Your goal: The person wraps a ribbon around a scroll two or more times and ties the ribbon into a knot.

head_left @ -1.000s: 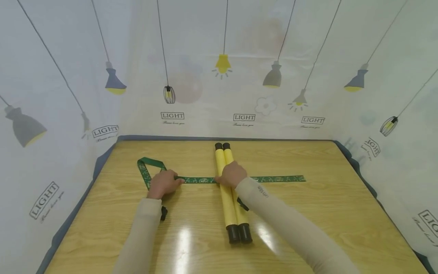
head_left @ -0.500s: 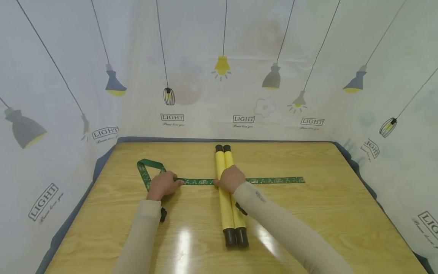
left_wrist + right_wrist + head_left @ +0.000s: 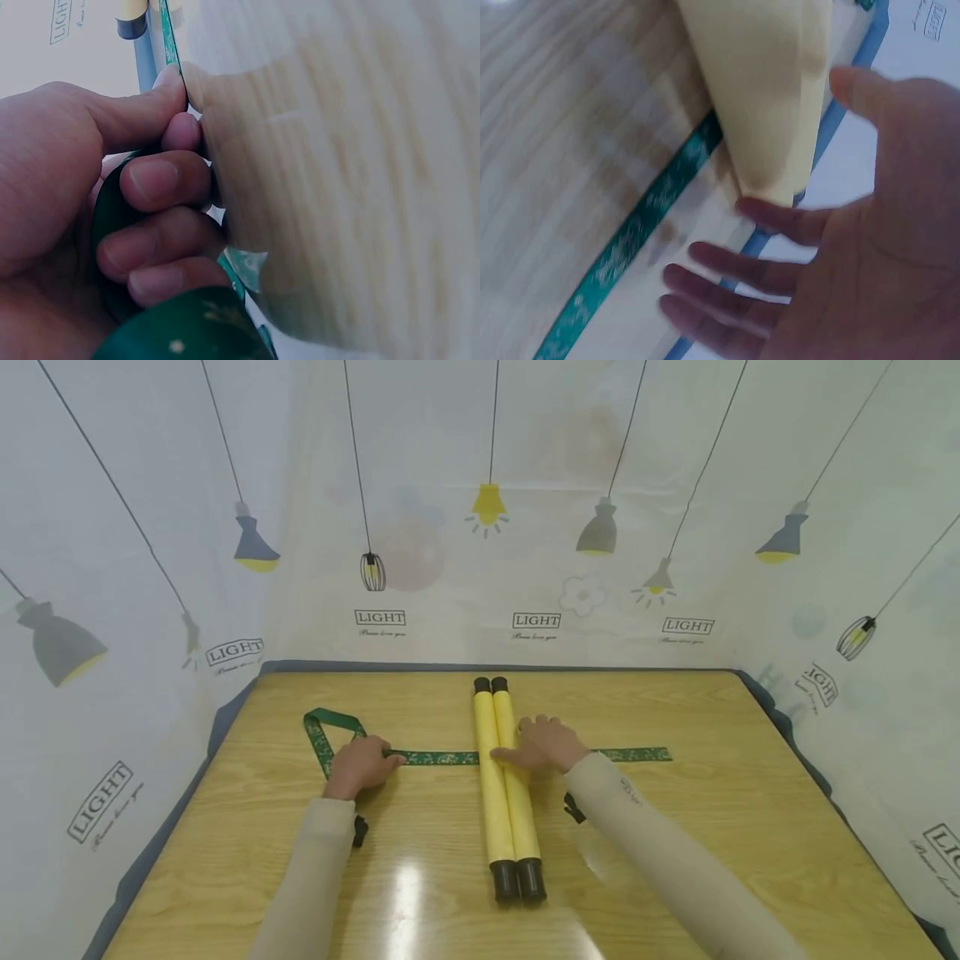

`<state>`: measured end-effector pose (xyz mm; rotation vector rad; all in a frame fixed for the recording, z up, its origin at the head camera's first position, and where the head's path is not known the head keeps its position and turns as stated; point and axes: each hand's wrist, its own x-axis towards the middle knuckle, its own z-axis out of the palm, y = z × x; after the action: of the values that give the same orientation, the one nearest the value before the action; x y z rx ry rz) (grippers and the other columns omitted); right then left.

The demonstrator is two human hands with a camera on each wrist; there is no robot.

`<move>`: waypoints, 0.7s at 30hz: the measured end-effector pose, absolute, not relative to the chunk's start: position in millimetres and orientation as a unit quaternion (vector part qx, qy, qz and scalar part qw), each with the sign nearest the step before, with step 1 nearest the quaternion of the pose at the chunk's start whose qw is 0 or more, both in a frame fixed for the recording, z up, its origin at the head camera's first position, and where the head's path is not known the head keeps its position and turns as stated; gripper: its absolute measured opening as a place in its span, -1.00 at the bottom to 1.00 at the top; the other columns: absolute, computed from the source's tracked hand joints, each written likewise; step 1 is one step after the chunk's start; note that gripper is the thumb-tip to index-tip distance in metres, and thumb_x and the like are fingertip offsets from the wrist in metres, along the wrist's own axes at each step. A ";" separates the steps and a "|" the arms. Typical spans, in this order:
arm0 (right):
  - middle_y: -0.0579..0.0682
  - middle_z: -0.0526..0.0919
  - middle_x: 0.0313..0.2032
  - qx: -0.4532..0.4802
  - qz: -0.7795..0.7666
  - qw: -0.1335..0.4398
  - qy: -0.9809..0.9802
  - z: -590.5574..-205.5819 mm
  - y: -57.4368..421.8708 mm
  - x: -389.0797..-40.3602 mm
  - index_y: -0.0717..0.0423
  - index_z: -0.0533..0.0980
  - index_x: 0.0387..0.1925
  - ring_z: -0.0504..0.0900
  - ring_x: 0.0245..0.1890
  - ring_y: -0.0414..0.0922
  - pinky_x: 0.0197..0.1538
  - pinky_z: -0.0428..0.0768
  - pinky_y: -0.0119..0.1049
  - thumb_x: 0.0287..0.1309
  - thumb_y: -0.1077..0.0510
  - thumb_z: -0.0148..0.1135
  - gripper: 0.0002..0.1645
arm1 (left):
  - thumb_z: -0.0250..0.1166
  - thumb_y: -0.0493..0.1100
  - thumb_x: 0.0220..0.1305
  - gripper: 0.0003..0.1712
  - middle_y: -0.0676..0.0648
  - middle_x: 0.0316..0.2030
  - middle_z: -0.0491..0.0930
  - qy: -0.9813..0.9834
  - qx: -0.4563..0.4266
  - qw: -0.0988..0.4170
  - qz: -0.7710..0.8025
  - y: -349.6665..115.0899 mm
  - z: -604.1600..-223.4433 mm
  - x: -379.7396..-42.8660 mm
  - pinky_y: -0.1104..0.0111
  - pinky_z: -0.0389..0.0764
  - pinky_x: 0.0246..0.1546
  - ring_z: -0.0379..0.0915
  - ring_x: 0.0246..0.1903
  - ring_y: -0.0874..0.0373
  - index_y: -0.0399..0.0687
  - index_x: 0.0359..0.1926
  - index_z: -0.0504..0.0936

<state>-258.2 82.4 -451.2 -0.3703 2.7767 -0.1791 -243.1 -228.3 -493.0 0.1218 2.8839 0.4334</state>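
Two yellow rods [image 3: 504,793] with black end caps lie side by side on the table, pointing away from me. Under them, crosswise, runs a green patterned ribbon [image 3: 442,758], its left part folded into a loop. My left hand [image 3: 362,765] pinches the ribbon near that loop between thumb and curled fingers, as the left wrist view shows; some ribbon passes through the palm. My right hand [image 3: 546,745] hovers at the right side of the rods, thumb over them, fingers spread and loose. In the right wrist view its palm holds nothing, and the ribbon's right end [image 3: 615,259] lies flat below.
The wooden table [image 3: 697,843] has a dark blue-grey edge along its back and sides. White sheeting [image 3: 450,443] printed with lamps and lettering surrounds it on three sides.
My right hand has let go of the rods and moved to the right, its fingers spreading. Earlier the rods' near ends shifted slightly left. My left hand stays in place on the ribbon.
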 end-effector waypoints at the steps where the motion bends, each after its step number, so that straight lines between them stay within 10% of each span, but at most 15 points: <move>1: 0.34 0.31 0.34 -0.142 -0.066 0.174 0.972 -450.1 87.3 -260.8 0.20 0.26 0.45 0.25 0.32 0.30 0.24 0.35 0.13 0.19 -0.56 -0.05 0.12 | 0.18 0.16 0.39 -0.34 -0.29 0.16 0.54 0.982 0.044 0.110 0.148 -228.3 -493.3 -243.7 -0.06 0.53 -0.01 0.48 0.08 -0.25 -0.28 0.26 0.55; 21: 0.28 0.10 0.46 -0.289 -0.169 0.063 0.940 -471.8 201.9 -284.5 0.07 0.23 0.49 0.08 0.41 0.26 0.32 0.18 0.24 -0.02 -0.34 0.40 0.14 | 0.17 0.16 0.40 -0.33 -0.30 0.15 0.55 0.981 0.049 0.114 0.151 -228.5 -493.0 -241.9 -0.06 0.53 -0.02 0.48 0.07 -0.26 -0.28 0.26 0.55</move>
<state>-284.5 201.9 -471.8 -0.8744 2.8396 -0.5114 -241.9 -228.5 -493.0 0.1435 2.8768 0.4420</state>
